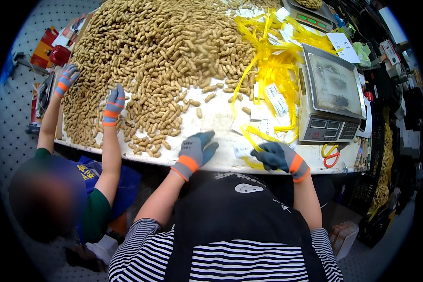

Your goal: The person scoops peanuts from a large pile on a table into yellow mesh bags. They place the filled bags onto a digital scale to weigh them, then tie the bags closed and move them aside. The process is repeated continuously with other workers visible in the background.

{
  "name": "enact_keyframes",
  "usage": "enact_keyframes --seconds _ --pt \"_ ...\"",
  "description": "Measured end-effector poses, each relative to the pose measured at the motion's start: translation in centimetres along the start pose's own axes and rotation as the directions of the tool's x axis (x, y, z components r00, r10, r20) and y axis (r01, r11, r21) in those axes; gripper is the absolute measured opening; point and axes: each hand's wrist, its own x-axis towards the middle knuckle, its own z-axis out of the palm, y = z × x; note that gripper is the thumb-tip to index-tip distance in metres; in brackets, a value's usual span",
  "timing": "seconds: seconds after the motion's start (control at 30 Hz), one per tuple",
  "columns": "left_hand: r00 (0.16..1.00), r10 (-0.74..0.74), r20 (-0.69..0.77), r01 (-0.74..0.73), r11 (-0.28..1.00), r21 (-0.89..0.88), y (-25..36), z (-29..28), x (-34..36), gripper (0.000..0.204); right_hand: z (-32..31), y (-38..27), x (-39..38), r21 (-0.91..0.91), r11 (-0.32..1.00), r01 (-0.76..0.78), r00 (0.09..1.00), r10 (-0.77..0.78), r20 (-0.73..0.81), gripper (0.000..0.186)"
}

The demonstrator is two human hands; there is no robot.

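Observation:
My left hand [196,153], in a grey glove with an orange cuff band, hovers at the table's front edge with its fingers apart and nothing in them. My right hand [278,158], gloved alike, has its fingers closed on a yellow mesh bag [251,137] that trails up toward the pile of bags. A white label [242,150] shows beside those fingers. Beyond both hands, a tangle of yellow mesh bags [273,66] with white labels lies on the white table [211,122]. A large heap of peanuts [160,51] covers the far and left parts.
A digital scale [333,89] stands to the right, with orange-handled scissors [331,156] near its front. Another scale [310,19] is at the back. On the left, a co-worker's two gloved hands [113,105] touch the peanuts. Dark crates [371,178] stand beyond the table's right end.

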Motion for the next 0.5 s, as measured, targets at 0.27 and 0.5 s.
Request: enact_keyframes --seconds 0.27,0.5 --pt "0.738 0.107 0.666 0.611 0.313 -0.728 6.9 2.4 0.1 0.049 4.6 0.9 -3.3 0.384 0.921 0.070 0.996 -0.087 0.027 0.026" --pt "0.811 0.239 0.534 0.559 -0.051 -0.827 6.6 3.1 4.4 0.046 7.4 6.0 -6.5 0.536 0.843 0.055 0.959 0.105 -0.264 0.023"
